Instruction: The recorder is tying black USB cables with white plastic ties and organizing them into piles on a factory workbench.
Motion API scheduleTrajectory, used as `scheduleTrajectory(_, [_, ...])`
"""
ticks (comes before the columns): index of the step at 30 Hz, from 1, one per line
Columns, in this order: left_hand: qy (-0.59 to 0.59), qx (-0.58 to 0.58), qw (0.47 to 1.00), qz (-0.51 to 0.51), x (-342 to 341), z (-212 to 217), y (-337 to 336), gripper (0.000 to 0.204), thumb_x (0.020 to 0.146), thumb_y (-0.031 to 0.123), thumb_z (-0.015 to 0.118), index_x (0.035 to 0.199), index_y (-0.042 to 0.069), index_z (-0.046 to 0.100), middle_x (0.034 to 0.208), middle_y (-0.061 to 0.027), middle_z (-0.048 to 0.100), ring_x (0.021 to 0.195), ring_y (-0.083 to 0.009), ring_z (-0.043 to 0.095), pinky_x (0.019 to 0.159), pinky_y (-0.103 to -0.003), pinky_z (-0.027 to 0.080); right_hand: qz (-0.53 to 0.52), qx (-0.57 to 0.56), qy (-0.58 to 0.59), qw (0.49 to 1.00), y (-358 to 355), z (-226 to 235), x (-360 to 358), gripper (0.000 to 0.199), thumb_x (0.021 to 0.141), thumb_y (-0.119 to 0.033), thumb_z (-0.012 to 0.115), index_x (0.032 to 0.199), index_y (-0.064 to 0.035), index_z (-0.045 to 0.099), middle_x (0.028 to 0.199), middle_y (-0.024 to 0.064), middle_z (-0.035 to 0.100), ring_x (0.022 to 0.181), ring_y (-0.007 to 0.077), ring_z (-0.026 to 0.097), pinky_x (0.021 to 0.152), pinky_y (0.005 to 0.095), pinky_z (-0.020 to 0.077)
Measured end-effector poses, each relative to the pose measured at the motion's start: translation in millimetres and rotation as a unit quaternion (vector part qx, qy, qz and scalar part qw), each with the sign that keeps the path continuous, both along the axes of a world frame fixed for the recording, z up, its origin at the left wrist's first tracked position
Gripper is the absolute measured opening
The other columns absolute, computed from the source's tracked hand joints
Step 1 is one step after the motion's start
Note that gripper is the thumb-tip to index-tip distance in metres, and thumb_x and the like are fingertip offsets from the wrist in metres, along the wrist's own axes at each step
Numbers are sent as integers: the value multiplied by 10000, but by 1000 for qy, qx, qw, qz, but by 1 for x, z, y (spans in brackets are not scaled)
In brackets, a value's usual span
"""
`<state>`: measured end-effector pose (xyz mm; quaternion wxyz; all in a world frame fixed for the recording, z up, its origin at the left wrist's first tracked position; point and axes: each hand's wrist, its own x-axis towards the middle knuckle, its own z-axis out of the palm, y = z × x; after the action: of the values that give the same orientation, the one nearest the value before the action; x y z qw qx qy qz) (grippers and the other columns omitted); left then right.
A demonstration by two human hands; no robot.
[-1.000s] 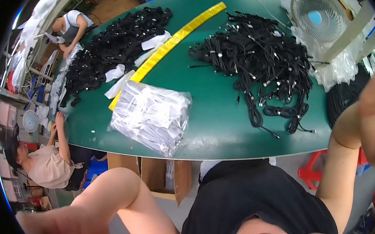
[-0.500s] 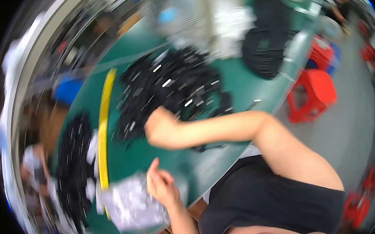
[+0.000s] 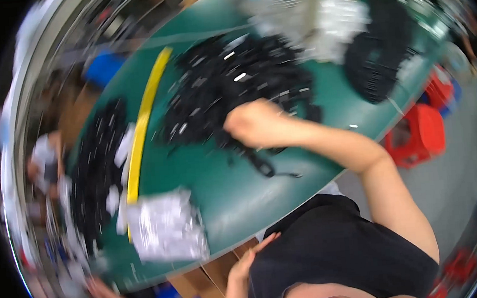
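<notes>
A heap of black cables (image 3: 211,89) with small shiny ends lies on the green tabletop (image 3: 231,200). My right hand (image 3: 256,124) is over the heap's near edge, its fingers curled closed. Whatever it may hold is hidden by the hand and the blur. Just below that hand, a single black cable (image 3: 263,166) sticks out toward the table's near edge. My left hand (image 3: 253,260) is off the table beside my black shirt, fingers stretched out and nothing visible in them. A stack of clear plastic bags (image 3: 168,227) rests at the table's near left edge.
A yellow strip (image 3: 147,119) runs along the table, with a second black pile (image 3: 98,165) beyond it. Black coiled goods (image 3: 377,54) and white plastic-wrapped goods (image 3: 337,20) stand at the far right. Red stools (image 3: 419,135) are on the floor; a person (image 3: 46,164) is at left.
My left hand has drawn back from beside the bags to my body. My right hand remains at the heap, closed. The view has shifted, and the single cable now shows more fully.
</notes>
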<state>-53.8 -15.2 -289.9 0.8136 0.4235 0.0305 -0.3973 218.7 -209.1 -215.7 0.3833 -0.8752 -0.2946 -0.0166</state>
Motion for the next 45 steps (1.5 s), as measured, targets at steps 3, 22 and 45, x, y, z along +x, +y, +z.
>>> scheduleTrajectory(3, [-64,39,997,-22,-10,-10,15,769,867,565,424,1388,22,262,1398,-185,316,1291,-275,305,1055,-371,235,57,181,165,968,-13,16,-11,192,876,-156,545,914,11,632,777,29,638,679,66,529,619,230,448])
scheduleTrajectory(22, [-109,-157,869,457,106,8,-11,529,913,323,487,1329,40,323,1086,-144,564,941,-199,559,835,-322,440,233,21,-139,962,16,-31,-89,151,712,-42,640,858,-39,601,693,56,543,643,228,536,639,338,395])
scheduleTrajectory(45, [-198,-88,842,495,113,5,-22,575,889,331,534,1336,47,311,1144,-130,521,968,-172,515,877,-314,424,136,52,8,989,54,-33,-98,124,727,-125,615,691,-38,533,685,85,568,658,264,562,597,386,405])
